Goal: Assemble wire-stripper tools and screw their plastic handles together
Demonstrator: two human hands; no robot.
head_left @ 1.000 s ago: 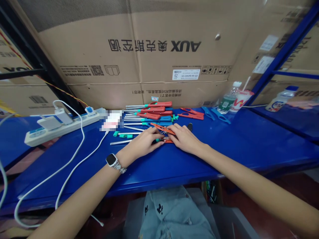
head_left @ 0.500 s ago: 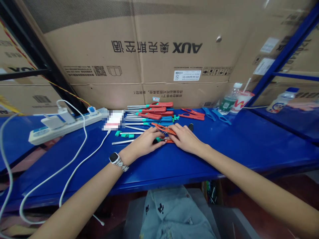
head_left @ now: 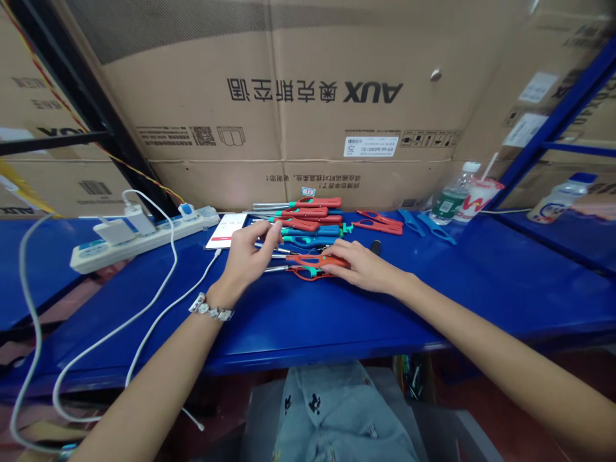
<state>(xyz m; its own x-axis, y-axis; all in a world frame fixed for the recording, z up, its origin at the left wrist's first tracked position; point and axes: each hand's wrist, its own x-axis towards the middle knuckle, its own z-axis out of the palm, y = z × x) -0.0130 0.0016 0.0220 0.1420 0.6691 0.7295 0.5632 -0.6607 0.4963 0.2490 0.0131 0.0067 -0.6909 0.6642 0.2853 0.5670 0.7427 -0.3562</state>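
My right hand [head_left: 359, 264] is closed on an orange lighter casing [head_left: 308, 259] near the middle of the blue table. Just below it lies another orange lighter part [head_left: 308, 274] with a green piece and a metal tube. My left hand [head_left: 250, 247] is raised near the metal tubes, thumb and fingers drawn together; whether anything is between them is too small to tell. Behind the hands are stacked red lighters [head_left: 308, 212] and blue lighters [head_left: 312, 241] with metal tubes pointing left. Red casing halves [head_left: 378, 224] lie to the right.
A white power strip [head_left: 144, 239] with cables and a phone [head_left: 226, 232] stand on the left. Blue casing halves [head_left: 436, 228], a green-labelled bottle [head_left: 452, 196], a cup [head_left: 479, 199] and another bottle [head_left: 561, 199] are at right. Large cardboard [head_left: 298, 128] stands behind.
My left hand has moved left and up, away from my right hand. The orange casing now lies flatter beneath my right fingers. The view has shifted slightly.
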